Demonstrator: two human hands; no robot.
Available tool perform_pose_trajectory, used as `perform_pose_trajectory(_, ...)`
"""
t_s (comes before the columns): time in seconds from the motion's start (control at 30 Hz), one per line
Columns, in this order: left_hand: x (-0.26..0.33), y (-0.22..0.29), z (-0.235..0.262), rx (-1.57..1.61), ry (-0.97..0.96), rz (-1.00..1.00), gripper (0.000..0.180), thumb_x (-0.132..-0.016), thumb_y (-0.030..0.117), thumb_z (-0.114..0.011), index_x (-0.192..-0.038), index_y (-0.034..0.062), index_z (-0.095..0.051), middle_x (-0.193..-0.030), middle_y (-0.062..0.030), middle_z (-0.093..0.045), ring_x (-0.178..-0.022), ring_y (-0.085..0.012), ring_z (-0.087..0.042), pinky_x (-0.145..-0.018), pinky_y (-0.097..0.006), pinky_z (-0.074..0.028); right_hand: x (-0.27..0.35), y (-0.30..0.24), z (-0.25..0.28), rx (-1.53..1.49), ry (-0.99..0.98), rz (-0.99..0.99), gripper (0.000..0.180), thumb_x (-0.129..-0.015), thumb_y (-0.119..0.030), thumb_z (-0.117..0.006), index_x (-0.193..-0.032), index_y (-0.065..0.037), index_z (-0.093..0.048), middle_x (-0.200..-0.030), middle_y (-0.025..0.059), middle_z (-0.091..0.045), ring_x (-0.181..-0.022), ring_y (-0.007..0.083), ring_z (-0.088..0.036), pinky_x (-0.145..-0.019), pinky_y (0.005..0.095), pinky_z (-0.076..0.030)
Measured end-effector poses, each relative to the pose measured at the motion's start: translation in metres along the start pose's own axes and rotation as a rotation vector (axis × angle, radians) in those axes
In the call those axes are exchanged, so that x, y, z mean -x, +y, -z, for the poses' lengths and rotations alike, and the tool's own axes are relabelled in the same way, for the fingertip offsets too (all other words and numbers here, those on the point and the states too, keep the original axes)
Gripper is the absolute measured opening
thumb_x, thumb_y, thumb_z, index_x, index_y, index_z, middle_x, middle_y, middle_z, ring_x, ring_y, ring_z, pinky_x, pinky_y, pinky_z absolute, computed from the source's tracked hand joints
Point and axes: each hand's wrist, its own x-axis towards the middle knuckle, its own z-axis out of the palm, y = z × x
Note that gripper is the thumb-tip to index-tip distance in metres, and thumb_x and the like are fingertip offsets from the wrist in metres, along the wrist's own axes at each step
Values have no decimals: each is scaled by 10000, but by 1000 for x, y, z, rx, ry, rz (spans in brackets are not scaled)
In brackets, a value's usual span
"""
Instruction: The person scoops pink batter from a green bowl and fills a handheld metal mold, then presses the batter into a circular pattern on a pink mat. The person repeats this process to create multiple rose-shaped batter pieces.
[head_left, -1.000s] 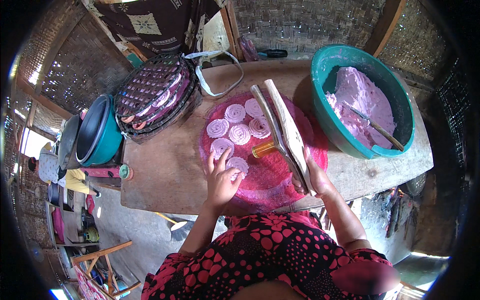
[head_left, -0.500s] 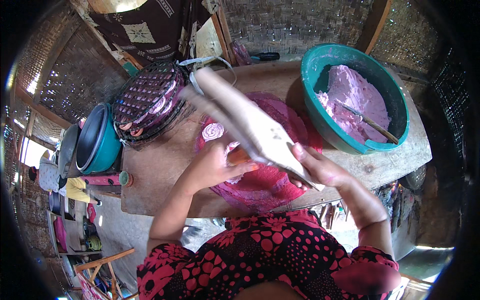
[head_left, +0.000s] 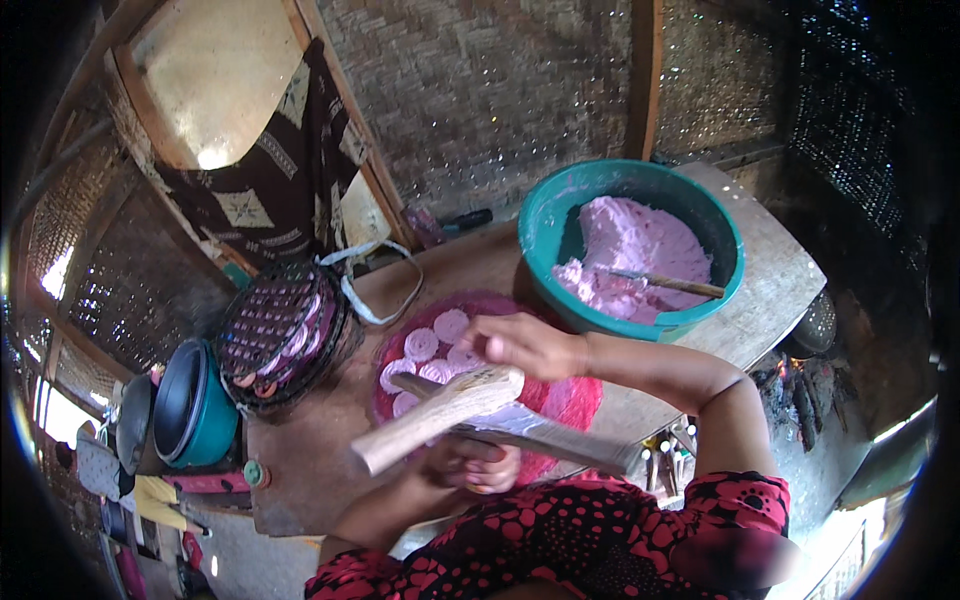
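"Brown table [head_left: 300, 475], logged. Next?"

"Green basin [head_left: 548, 232] of pink dough [head_left: 650, 245], back right. Then red mat [head_left: 575, 402], nearer, left of basin."

"And wooden press [head_left: 455, 405]?"

"Up above mat, two boards crossed and tilted. Probably best kept steady, well off anything soft."

"Grip? Right hand [head_left: 530, 345] first."

"Blurred, just behind boards; possibly touching, cannot tell whether holding."

"Left hand [head_left: 470, 464]?"

"Curled snugly under crossed boards, apparently holding press and bearing load. Better to share weight between both hands and line up boards."

"Smallest?"

"Pink swirls [head_left: 421, 345], on mat, partly hidden by boards. Likely soft: lift clear, no dragging across."
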Motion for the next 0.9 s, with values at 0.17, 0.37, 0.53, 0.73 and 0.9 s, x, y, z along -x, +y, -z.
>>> perform_pose_trajectory(0.17, -10, 46, -25, -1175, 458, 179, 191, -883, 169, -668, -985, 61, -549, -883, -43, -546, -846, -158, -539, -735, -295, -467, -9, -89, -13, 418, -284, 757, 439, -942, -114, -575, -1363, -62, -462, -987, 196, -612, -767, 356, -654, -569, 403, -544)
perform_pose_trajectory(0.37, -41, 84, -52, -2021, 641, 434, 337, -879, 72, -667, -1204, 30, -590, -1184, -129, -620, -1163, -210, -579, -928, -329, -501, -19, -82, 16, 206, 209, 152, 417, -884, 4, -587, -1247, -56, -389, -938, 173, -607, -789, 275, -671, -657, 400, -531)
perform_pose_trajectory(0.53, 23, 90, -41, -2319, 690, 17, 374, -847, 149, -715, -1186, 41, -599, -1026, -70, -689, -985, -218, -657, -828, -415, -504, 11, -76, 80, 335, 743, -65, 289, -926, -25, -533, -1187, -101, -437, -846, 45, -541, -684, 144, -549, -608, 311, -478)
perform_pose_trajectory(0.73, -28, 108, 1, -973, 588, -750, 499, -943, 233, -644, -1378, 52, -479, -1283, -82, -553, -1156, -207, -539, -995, -439, -455, 43, -43, 142, -604, 1448, 421, 178, -1005, -236, -557, -1125, -161, -448, -812, 14, -496, -634, 114, -525, -613, 341, -530)
perform_pose_trajectory(0.9, -84, 136, -48, -1090, 555, -1517, 260, -975, 164, -563, -1206, 46, -540, -1091, -53, -570, -1069, -217, -542, -1051, -401, -397, 47, 26, 126, -492, 955, -348, 575, -995, -592, -418, -1223, -77, -531, -1182, 164, -588, -1109, 283, -591, -990, 447, -456)
